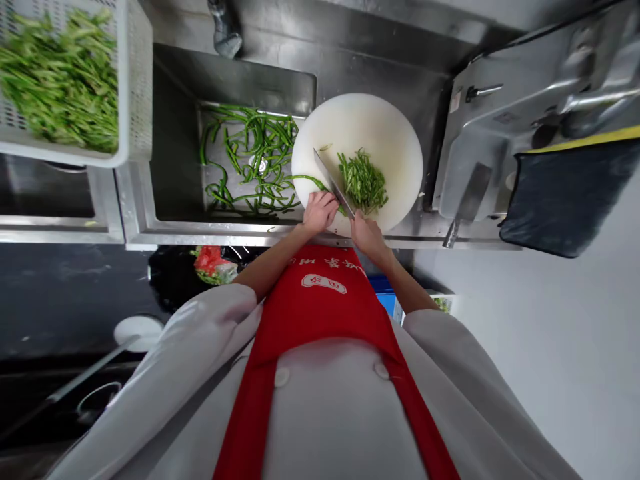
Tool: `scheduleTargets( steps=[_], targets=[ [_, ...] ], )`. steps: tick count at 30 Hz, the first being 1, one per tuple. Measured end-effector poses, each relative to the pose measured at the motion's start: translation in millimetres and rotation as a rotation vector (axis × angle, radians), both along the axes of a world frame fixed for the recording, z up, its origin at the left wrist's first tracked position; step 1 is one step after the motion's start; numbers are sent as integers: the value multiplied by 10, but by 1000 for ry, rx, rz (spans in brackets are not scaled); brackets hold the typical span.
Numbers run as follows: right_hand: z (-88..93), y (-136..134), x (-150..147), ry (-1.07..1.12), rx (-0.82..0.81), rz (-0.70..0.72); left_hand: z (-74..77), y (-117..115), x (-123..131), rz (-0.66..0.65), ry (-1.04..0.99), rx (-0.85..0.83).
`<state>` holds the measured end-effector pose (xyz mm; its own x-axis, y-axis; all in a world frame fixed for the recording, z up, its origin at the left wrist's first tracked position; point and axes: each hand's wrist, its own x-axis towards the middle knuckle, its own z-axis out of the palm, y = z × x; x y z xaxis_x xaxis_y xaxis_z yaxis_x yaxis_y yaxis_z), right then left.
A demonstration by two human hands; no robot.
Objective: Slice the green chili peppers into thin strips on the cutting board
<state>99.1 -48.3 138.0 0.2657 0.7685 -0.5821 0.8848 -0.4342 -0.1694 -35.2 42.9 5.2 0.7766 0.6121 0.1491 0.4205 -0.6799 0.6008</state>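
My right hand (367, 235) is wrapped round the handle of a kitchen knife (331, 179), whose broad blade slants up and left across a round white cutting board (400, 133). Just left of the blade, my left hand (321, 211) has its fingers bent down on a long green pepper (309, 178). The pepper's thin end reaches past the board's left edge, and its other end is partly hidden by the fingers. Right of the blade lies a heap of sliced green pepper (364, 181). Several whole long green peppers (257, 143) lie in the steel sink (175, 133).
A white perforated basket (137, 87) of cut green pieces stands at the upper left. To the right, a cleaver (473, 197) lies over a grey basin (453, 160), its handle sticking out frontward. A dark cloth (565, 193) hangs beyond. The counter's front edge (240, 235) runs before me.
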Motion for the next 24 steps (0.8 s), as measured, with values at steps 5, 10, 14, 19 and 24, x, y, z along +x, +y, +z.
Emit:
scheduleTargets(
  steps=[5,10,14,19,24],
  targets=[
    [-15,73,14,14,52,41,9,8,-6,-3,-21,-5],
    [-27,108,-23,6,45,31,-4,14,-18,-3,-43,-8],
    [-5,138,-46,13,18,52,-20,19,-29,1,-48,-5],
    [42,155,-51,-4,-20,43,-53,14,-17,5,-30,-26],
    [5,199,-35,14,-10,62,-79,15,-21,17,-41,-18]
  ],
)
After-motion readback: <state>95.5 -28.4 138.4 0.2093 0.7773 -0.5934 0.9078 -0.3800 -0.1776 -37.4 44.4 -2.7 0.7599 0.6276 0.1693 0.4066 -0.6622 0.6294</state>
